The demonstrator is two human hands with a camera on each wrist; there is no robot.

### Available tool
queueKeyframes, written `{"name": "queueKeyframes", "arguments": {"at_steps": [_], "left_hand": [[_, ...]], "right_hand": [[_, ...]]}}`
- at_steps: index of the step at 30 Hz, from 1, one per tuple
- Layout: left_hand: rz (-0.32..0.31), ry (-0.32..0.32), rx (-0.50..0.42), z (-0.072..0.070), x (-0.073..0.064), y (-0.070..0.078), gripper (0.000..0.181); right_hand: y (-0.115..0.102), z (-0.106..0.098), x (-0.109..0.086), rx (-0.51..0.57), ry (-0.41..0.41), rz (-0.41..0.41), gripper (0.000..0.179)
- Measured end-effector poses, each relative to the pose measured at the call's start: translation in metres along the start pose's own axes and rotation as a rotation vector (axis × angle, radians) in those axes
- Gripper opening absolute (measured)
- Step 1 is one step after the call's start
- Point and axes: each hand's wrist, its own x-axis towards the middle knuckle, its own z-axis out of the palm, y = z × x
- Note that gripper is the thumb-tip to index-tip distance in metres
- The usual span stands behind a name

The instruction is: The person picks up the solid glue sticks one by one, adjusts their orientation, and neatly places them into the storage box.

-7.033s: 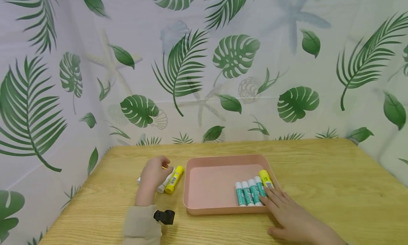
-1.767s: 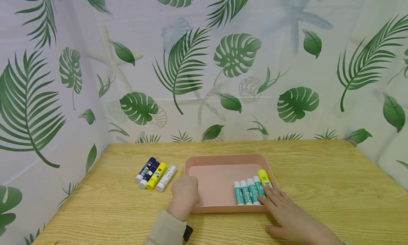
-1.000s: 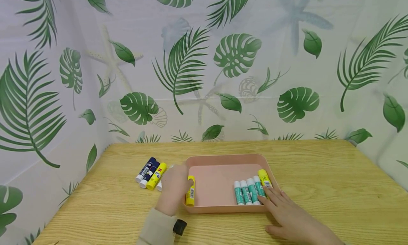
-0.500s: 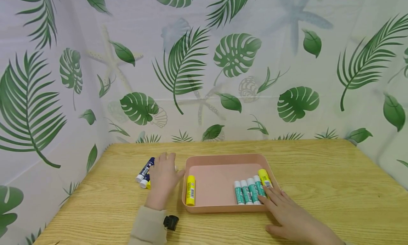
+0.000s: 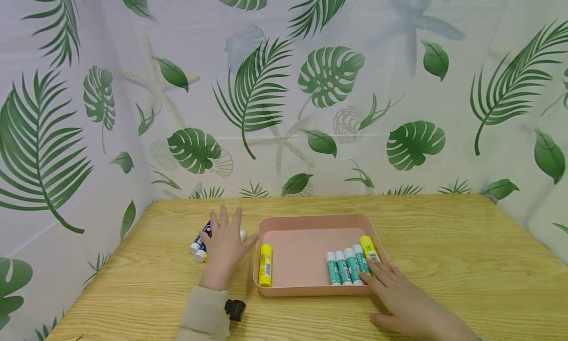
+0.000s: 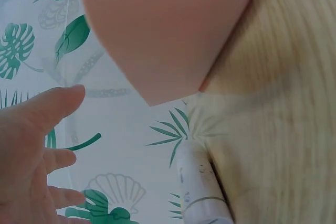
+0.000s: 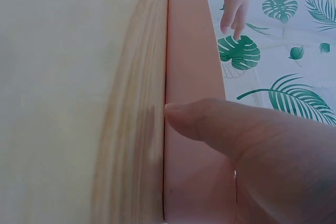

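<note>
My left hand, fingers spread, hovers over a row of glue sticks left of the pink tray. Two navy glue sticks with white ends show beside it; a yellow one and a white one are mostly hidden under it. The white glue stick lies on the table in the left wrist view, apart from the fingers. Inside the pink tray, a yellow glue stick lies along the left wall. My right hand rests over the front right corner with straight fingers; its thumb is at the outer wall.
Several green glue sticks with white caps lie in the tray's right part, beside another yellow glue stick. The wooden table meets a leaf-printed cloth behind and at the sides.
A yellow glue stick went from the left row into the tray's left end. My left hand let it go, moved back left over the row and spread its fingers. The right hand stayed put.
</note>
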Motion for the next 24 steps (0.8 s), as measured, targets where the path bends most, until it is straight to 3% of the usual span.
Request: {"name": "queueKeyframes", "arguments": {"at_steps": [9, 13, 24], "left_hand": [[-0.017, -0.061, -0.091, 0.008, 0.0, -0.009, 0.055], [-0.026, -0.109, -0.093, 0.009, 0.001, -0.012, 0.046], [-0.035, -0.17, -0.065, 0.015, 0.003, -0.016, 0.035]], "right_hand": [[-0.001, 0.0, 0.0, 0.005, -0.006, 0.01, 0.071], [-0.001, -0.001, 0.0, 0.01, -0.012, 0.02, 0.071], [0.0, -0.002, 0.001, 0.044, -0.04, 0.05, 0.072]]}}
